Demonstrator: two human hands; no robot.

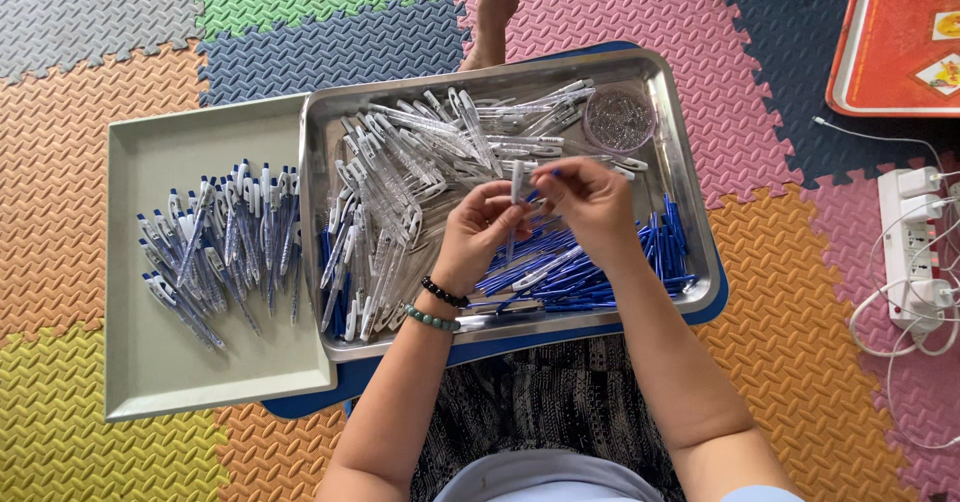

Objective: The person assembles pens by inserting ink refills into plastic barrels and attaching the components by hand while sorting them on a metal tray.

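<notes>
Head view: left hand (478,230) and right hand (590,200) pinch one clear pen barrel (517,184) at frame centre, fingers closed. Both hover over the steel tray (690,227), inside its rims; grey tray (150,362) at left.

A floor of coloured foam mats (120,222) carries an orange tray (880,52) and a white power strip (905,247).

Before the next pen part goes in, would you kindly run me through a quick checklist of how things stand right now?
1. Left hand grips the clear pen barrel: ok.
2. Right hand pinches a blue part at the barrel: ok.
3. Part lined up with the barrel opening: cannot tell, fingers hide it.
4. Blue refills within reach in the steel tray: ok.
5. Small round dish of tiny parts upright: ok.
6. Room for finished pens in the grey tray: ok.
</notes>
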